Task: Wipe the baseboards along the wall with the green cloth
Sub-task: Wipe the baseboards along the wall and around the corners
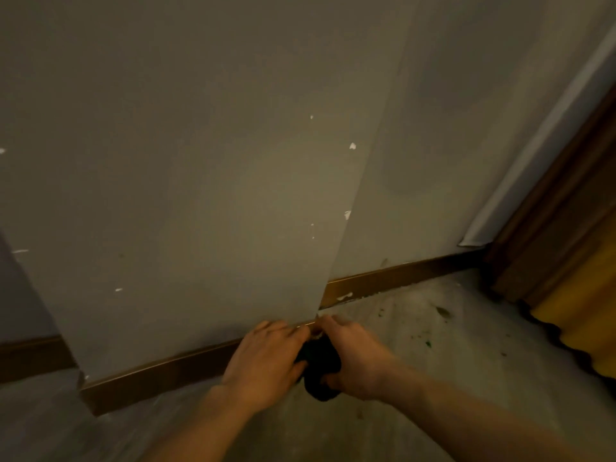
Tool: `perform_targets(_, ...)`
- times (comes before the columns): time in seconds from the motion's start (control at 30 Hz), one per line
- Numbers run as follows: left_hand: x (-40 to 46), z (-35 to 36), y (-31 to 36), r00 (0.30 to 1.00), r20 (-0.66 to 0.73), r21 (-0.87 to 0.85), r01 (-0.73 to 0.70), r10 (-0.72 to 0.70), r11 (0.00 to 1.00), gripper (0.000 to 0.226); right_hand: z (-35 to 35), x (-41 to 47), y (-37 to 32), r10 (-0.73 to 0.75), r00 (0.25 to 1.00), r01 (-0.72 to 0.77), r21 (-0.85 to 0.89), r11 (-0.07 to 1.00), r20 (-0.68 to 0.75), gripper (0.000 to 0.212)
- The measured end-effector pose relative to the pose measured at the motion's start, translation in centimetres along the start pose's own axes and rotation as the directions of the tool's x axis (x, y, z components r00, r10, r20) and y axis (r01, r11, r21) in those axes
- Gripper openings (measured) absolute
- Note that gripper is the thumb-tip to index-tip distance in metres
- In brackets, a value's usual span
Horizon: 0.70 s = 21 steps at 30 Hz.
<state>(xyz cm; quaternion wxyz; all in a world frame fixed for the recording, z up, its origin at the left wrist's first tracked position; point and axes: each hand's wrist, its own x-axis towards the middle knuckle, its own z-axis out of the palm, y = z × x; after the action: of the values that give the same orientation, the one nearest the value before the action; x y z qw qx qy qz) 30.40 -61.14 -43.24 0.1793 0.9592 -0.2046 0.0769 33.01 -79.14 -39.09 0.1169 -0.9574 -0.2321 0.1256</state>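
A brown wooden baseboard (160, 378) runs along the foot of a grey wall and turns an outer corner near the middle of the view, where it continues to the right (400, 275). Both of my hands meet at that corner. My left hand (266, 358) and my right hand (356, 358) hold a bunched cloth (320, 365) between them; it looks almost black in the dim light. The cloth sits at the baseboard's corner, and my fingertips touch the board's top edge. Part of the cloth is hidden under my fingers.
The grey wall (200, 178) has small white chips in its paint. A brown door frame (546, 228) stands at the right, with a yellow surface (580, 295) beside it. The pale floor (450, 345) shows dark green specks and stains.
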Motion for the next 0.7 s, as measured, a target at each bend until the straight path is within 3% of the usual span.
perform_targets(0.2, 4.4, -3.0, 2.9, 0.998, -0.061, -0.01, -0.027, 0.026, 1.0, 0.035, -7.4, 0.0, 0.8, -0.056, 0.998, 0.063, -0.26, 0.963, 0.034, 0.054)
perform_targets(0.4, 7.5, -2.6, 5.0, 0.996, -0.086, 0.002, -0.013, 0.013, 1.0, 0.033, -8.8, 0.2, 4.4, -0.08, 0.996, 0.071, -0.238, 0.969, -0.028, 0.056)
perform_targets(0.5, 9.3, 0.1, 5.9, 0.997, -0.078, 0.032, 0.0, 0.002, 0.999, 0.03, -7.7, 0.5, 7.9, -0.087, 0.995, 0.076, -0.202, 0.976, -0.046, 0.051)
perform_targets(0.7, 13.4, 7.0, 8.2, 0.99, -0.115, 0.064, 0.091, -0.083, 0.994, 0.045, -5.3, 2.9, 15.7, -0.12, 0.991, 0.107, -0.181, 0.978, -0.066, 0.052)
